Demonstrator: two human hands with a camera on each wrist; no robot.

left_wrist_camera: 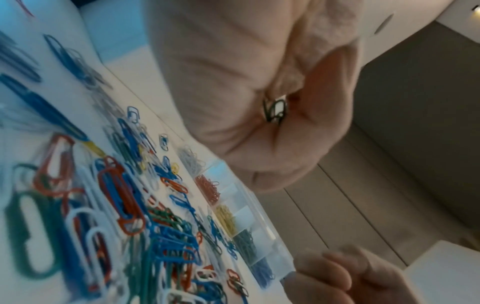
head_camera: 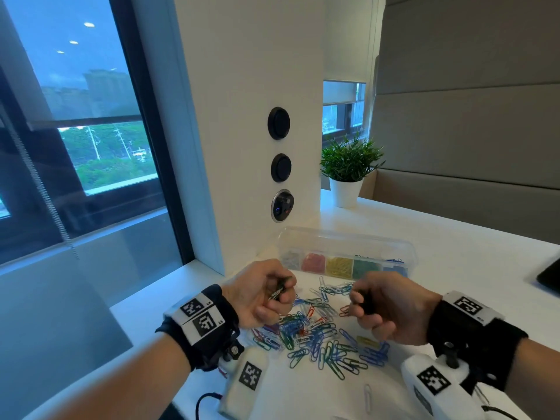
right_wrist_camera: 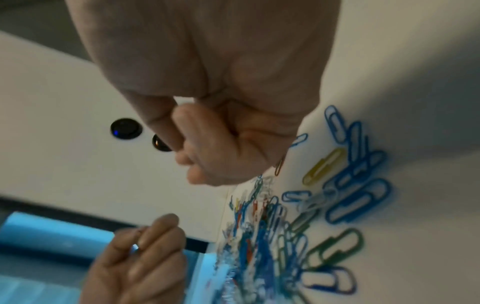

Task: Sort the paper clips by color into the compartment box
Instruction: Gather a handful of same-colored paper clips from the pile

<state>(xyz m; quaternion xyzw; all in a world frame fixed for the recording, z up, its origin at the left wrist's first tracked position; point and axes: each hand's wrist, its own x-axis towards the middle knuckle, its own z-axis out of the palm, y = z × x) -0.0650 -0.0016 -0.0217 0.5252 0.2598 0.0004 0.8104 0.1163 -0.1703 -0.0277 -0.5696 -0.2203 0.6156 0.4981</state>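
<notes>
Item: loose plastic-coated wire paper clips [head_camera: 321,334], multicoloured, centre frame before the clear five-compartment plastic box [head_camera: 348,262]. Light, springy, slippery, tangle-prone; pinch one by its loop. Left hand [head_camera: 260,294] pinches green clips [left_wrist_camera: 275,110]; right hand [head_camera: 385,307] clenched, contents hidden.

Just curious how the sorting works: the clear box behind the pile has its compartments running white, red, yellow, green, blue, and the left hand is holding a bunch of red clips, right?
Nearly. The compartment box does run white, red, yellow, green, blue, but the left hand pinches green paper clips, not red ones. The left wrist view shows them best.
</notes>
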